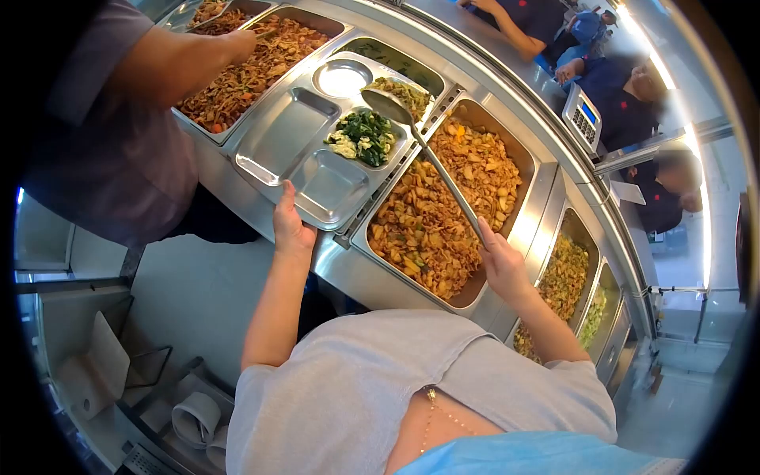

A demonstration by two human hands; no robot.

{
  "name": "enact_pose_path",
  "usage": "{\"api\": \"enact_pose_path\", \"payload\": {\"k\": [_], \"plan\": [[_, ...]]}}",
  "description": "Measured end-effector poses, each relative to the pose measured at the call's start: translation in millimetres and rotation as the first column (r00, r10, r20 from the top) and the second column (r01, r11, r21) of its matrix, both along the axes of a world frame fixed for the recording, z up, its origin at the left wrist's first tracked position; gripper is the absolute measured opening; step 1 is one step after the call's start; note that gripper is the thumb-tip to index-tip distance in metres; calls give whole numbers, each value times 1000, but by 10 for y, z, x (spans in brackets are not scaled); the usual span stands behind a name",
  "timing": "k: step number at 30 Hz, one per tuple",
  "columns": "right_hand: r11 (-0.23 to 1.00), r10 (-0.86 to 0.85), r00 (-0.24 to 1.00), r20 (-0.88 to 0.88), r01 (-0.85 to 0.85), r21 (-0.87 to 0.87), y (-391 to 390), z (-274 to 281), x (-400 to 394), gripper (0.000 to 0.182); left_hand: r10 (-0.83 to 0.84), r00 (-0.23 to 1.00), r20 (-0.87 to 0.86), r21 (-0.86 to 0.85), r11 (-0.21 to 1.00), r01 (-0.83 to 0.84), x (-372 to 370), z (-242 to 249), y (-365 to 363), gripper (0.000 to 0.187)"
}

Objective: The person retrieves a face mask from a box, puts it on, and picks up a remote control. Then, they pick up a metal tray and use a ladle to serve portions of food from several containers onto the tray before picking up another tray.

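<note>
My left hand (293, 226) grips the near edge of a steel compartment tray (286, 131), its thumb on the rim and the other fingers hidden. Dark leafy greens with pale egg-like bits (362, 138) fill one compartment; chopped green vegetables (402, 96) lie in the one beyond. In my right hand (503, 265) is the handle of a long serving spoon (443, 176). The handle crosses a deep pan (463, 301) of brown stir-fried food, and the spoon's bowl hangs over the tray, by the chopped vegetables. The remaining visible compartments hold no food.
At left, another person's arm (170, 67) reaches over a pan of stir-fried food (253, 71). More food pans (566, 273) line the counter at right. Beyond the glass stand several people (625, 95) and a small keypad device (583, 119). Below left is a cart (178, 396).
</note>
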State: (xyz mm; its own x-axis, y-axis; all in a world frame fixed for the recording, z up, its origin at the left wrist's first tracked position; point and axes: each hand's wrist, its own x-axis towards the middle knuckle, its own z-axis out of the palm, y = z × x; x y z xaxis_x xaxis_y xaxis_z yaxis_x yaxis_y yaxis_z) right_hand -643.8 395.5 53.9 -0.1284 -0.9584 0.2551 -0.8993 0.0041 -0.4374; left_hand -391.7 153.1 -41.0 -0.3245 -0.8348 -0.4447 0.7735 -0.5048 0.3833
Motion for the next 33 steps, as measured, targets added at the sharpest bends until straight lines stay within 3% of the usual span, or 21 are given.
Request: {"api": "enact_pose_path", "payload": {"k": [1,2,5,7,8,10,11,12,14,15,17,19,21,23,25,26,28,29,30,32,33], "plan": [[977,-115,939,324,47,210,-26,117,85,57,2,1000,7,2,1000,-2,50,-47,-47,36],[910,-328,771,547,101,403,-54,235,169,56,1,1000,15,3,1000,-1,103,-81,-104,35],[949,-298,338,893,0,316,-442,487,359,60,-63,978,201,18,998,61,436,23,-116,32],[931,-363,344,866,86,356,-840,514,391,59,-89,939,331,29,996,84,788,89,-57,27],[922,-369,437,820,61,382,-1048,501,362,58,-121,925,361,65,992,105,974,84,-38,26],[882,-387,750,536,131,453,-1521,164,162,57,-185,844,503,87,983,163,1386,39,23,25],[876,-337,895,293,184,446,-1784,85,145,54,-201,772,603,71,977,199,1563,4,69,26],[863,-341,939,55,289,416,-1997,-215,54,47,-220,633,742,-50,923,380,1721,80,106,26],[754,-357,922,-149,379,536,-2505,-462,25,52,-186,453,872,-139,794,592,1904,160,88,27],[726,-406,903,-142,413,550,-2746,-584,21,51,-186,425,886,-140,766,628,1964,145,56,27],[737,-441,890,-120,435,517,-3110,-745,53,49,-302,534,789,-11,863,505,1974,176,-48,28],[744,-480,875,-55,440,503,-3373,-928,87,52,-354,806,474,350,916,197,1869,262,-203,29],[792,-467,872,148,338,508,-3490,-943,173,53,-375,808,454,379,902,205,1905,207,-309,31],[703,-607,615,503,120,701,-3497,-804,259,48,-381,799,466,331,912,243,1986,119,-353,31],[775,-631,106,768,40,631,-3477,-700,317,44,-403,786,470,211,915,343,2149,-127,-364,31],[815,-567,-172,805,25,579,-3448,-666,328,43,-403,808,430,197,915,352,2204,-239,-368,31],[864,-459,-398,794,7,503,-3353,-663,306,40,-385,872,304,227,918,326,2204,-266,-401,31],[885,-403,-504,764,-3,465,-3313,-653,295,38,-355,909,219,274,917,292,2182,-256,-399,32],[891,-394,-516,760,-11,454,-3277,-587,308,37,-361,903,232,212,925,315,2143,-240,-374,33],[921,-370,-456,809,-68,383,-3145,-592,162,36,-362,891,274,63,931,359,2040,-250,-376,34],[942,-330,-410,851,-89,322,-3029,-636,129,36,-343,898,276,72,939,337,1978,-274,-387,35]]}}
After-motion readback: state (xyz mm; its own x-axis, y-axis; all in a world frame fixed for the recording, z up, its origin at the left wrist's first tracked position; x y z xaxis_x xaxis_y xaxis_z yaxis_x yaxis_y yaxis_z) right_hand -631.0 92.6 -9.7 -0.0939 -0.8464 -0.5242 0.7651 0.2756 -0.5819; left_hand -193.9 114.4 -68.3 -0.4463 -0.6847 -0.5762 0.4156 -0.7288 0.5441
